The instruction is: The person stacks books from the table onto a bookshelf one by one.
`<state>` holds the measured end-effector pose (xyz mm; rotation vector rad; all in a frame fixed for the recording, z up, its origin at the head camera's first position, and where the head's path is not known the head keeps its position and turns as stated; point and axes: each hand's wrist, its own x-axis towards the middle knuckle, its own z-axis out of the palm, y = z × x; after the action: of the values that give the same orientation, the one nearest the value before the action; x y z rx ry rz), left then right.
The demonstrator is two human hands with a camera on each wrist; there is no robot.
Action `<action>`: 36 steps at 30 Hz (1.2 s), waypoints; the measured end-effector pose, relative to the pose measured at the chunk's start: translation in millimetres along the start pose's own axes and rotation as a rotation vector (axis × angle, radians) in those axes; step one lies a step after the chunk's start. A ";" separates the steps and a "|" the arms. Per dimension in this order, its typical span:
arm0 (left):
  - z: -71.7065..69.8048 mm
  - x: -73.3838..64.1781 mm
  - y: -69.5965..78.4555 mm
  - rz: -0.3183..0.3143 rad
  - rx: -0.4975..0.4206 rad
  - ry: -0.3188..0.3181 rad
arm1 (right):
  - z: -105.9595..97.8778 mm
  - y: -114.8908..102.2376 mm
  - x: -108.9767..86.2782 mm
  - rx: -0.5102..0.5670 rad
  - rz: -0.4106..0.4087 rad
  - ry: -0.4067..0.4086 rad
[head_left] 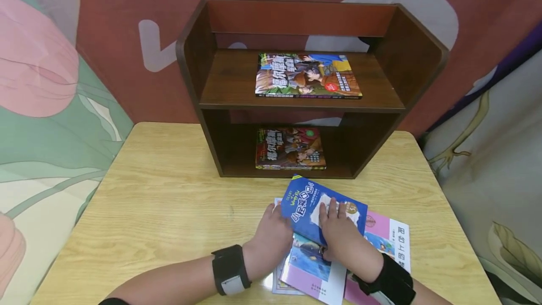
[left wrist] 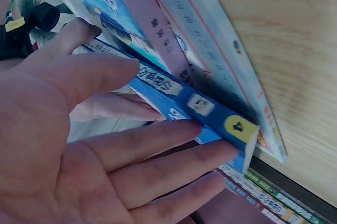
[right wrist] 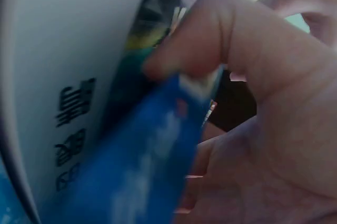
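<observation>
Below centre, my right hand point(head_left: 344, 239) pinches the blue book point(head_left: 306, 215), lettered "Wimpy Kid"; my left hand point(head_left: 269, 244), fingers straight, touches its spine point(left wrist: 201, 105).

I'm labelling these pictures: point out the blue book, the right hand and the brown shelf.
Blue book point(head_left: 308, 211), head view: front cover.
Right hand point(head_left: 346, 236), head view: back of the hand.
Brown shelf point(head_left: 234, 80), head view: bare upper board.

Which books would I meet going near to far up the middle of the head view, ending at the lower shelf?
Middle pink-and-white book → blue book → lower-shelf books. Other tabletop books overlap, so they're left out.
</observation>
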<state>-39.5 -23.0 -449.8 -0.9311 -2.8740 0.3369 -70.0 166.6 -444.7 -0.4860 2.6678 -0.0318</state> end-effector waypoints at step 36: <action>18.4 28.7 -15.0 0.023 -0.358 -0.114 | -1.9 2.5 -8.6 0.075 -0.171 0.189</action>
<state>-74.2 -21.2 -463.2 -1.0254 -3.0913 -0.1351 -64.4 171.7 -439.7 -0.7177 2.7875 -0.2382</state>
